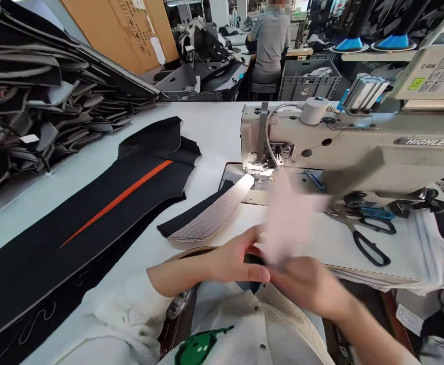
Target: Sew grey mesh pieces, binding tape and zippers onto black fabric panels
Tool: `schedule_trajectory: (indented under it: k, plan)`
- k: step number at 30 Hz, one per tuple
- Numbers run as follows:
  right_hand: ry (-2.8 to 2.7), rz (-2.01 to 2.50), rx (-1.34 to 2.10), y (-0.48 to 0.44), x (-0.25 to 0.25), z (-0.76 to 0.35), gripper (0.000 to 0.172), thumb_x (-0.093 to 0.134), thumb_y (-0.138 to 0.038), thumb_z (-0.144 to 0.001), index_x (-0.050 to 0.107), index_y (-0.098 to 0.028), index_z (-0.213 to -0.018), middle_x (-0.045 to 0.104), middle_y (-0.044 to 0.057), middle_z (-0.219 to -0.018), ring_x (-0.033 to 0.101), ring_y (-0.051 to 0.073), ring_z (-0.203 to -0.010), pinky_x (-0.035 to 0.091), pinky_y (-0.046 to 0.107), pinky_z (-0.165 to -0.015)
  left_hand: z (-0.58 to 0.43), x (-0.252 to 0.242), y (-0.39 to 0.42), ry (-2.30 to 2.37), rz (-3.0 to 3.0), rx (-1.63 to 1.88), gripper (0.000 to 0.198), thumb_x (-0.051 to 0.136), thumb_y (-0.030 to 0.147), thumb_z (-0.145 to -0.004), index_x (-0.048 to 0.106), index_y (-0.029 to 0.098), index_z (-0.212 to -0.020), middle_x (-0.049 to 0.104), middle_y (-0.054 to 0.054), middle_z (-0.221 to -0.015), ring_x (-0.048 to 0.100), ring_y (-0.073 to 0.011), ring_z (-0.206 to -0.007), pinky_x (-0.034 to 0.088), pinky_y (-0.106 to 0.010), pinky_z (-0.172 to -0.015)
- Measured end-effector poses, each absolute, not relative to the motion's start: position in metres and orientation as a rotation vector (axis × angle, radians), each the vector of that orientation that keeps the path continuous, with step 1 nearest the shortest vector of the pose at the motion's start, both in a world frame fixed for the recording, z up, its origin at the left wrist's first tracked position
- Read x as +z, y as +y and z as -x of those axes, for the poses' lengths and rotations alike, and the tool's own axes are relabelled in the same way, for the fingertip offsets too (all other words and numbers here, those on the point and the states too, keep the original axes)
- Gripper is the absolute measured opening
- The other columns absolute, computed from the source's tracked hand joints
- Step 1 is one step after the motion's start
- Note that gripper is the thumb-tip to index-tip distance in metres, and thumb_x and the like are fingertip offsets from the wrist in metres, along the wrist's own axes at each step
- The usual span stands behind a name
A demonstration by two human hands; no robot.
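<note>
1. My left hand point(237, 261) is pinched, thumb laid along the near side, on the lower edge of a pale pink sheet point(288, 215); a small dark item sits under the fingers, not identifiable.
2. My right hand point(307, 289) is closed on the same sheet from below, touching the left thumb; it is blurred, so finger detail cannot be read.
3. The pink sheet stands up from both hands, at the near edge of the tabletop point(214, 126), in front of the sewing machine point(359, 147).
4. Both forearms come in low from the near edge, wrists meeting at centre.
5. Scissors point(366, 233) lie right of the sheet; a grey mesh panel point(210, 215) lies left, under the needle.
</note>
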State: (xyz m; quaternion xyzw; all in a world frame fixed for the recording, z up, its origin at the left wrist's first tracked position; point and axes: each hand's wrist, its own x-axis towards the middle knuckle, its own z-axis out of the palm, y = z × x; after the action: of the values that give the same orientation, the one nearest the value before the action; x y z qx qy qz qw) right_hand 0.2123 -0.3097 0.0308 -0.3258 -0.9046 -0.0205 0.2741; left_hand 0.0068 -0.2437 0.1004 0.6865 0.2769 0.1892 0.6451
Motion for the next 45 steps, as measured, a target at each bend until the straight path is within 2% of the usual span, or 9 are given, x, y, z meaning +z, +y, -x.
schedule_trajectory:
  k: [6,10,13,18,20,23,27,35,45]
  plan:
    - [-2.556,0.169,0.131,-0.264,0.047,-0.105,0.035,0.042,-0.031,-0.098,0.053,-0.016,-0.128,0.059,-0.001,-0.077,0.054,0.012,-0.067,0.043,0.027,-0.063,0.067,0.074,-0.246,1.456,-1.488,0.619,0.022,0.046,0.030,-0.071,0.060,0.015,-0.081,0.059,-0.001,-0.073,0.054,-0.0163,-0.071,0.046,-0.026,-0.066]
    - [-2.578,0.556,0.078,-0.187,0.076,-0.112,0.060,0.051,-0.053,-0.092,0.040,-0.020,-0.141,0.049,0.013,-0.136,0.046,0.023,-0.121,0.035,0.038,-0.099,0.145,0.101,-0.233,1.903,-1.632,0.718,0.022,0.044,0.031,-0.074,0.058,0.020,-0.087,0.058,0.002,-0.073,0.053,-0.0159,-0.072,0.044,-0.024,-0.066]
    - [-2.807,0.929,0.049,-0.144,0.090,-0.118,0.078,0.071,-0.066,-0.068,0.056,-0.016,-0.127,0.054,0.017,-0.128,0.046,0.035,-0.120,0.031,0.050,-0.101,0.167,0.124,-0.225,2.051,-1.806,0.520,0.031,0.043,0.031,-0.080,0.057,0.025,-0.107,0.061,0.003,-0.080,0.056,-0.0169,-0.077,0.045,-0.025,-0.067]
    - [-3.002,0.909,0.208,-0.151,0.079,-0.101,0.010,0.061,-0.020,-0.086,0.067,-0.015,-0.091,0.067,0.006,-0.081,0.063,0.021,-0.075,0.046,0.035,-0.071,0.134,0.132,-0.204,1.900,-2.058,0.320,0.057,0.036,0.033,-0.088,0.033,0.022,-0.144,0.059,0.002,-0.073,0.053,-0.0126,-0.055,0.042,-0.021,-0.054]
    - [-2.978,0.941,0.301,-0.165,0.067,-0.106,0.015,0.055,-0.009,-0.085,0.069,-0.015,-0.081,0.068,0.006,-0.078,0.062,0.020,-0.073,0.047,0.032,-0.065,0.109,0.122,-0.188,1.707,-2.214,0.258,0.055,0.033,0.027,-0.089,0.035,0.022,-0.144,0.062,0.001,-0.081,0.056,-0.0116,-0.060,0.045,-0.020,-0.061]
    - [-2.916,0.863,0.396,-0.176,0.044,-0.132,0.014,0.063,-0.027,-0.085,0.072,-0.017,-0.081,0.069,0.007,-0.082,0.060,0.025,-0.096,0.045,0.044,-0.093,0.074,0.095,-0.157,1.451,-2.489,-0.008,0.058,0.033,0.016,-0.088,0.035,0.024,-0.145,0.063,-0.003,-0.095,0.060,-0.0138,-0.071,0.048,-0.023,-0.068]
    - [-2.657,0.876,0.249,-0.177,0.016,-0.168,0.019,0.058,-0.026,-0.090,0.070,-0.021,-0.103,0.063,0.009,-0.120,0.044,0.027,-0.127,0.030,0.051,-0.111,0.046,0.062,-0.117,1.262,-2.850,-0.408,0.053,0.034,0.009,-0.089,0.042,0.022,-0.140,0.060,-0.010,-0.101,0.060,-0.0201,-0.079,0.050,-0.030,-0.069]
    - [-2.579,1.063,-0.127,-0.183,-0.001,-0.164,0.025,0.053,-0.008,-0.088,0.068,-0.007,-0.107,0.053,0.018,-0.134,0.046,0.032,-0.127,0.041,0.046,-0.106,0.045,0.071,-0.137,1.356,-2.789,-0.471,0.061,0.031,0.001,-0.081,0.044,0.018,-0.138,0.031,-0.011,-0.151,0.042,-0.0338,-0.124,0.044,-0.051,-0.094]
    - [-2.627,1.094,-0.387,-0.192,0.008,-0.164,0.021,0.054,-0.005,-0.082,0.069,-0.002,-0.097,0.062,0.027,-0.114,0.060,0.033,-0.105,0.052,0.038,-0.077,0.018,0.030,-0.131,1.510,-2.691,0.149,0.048,0.037,0.034,-0.095,0.045,0.012,-0.138,0.050,-0.014,-0.128,0.046,-0.0283,-0.112,0.040,-0.044,-0.099]
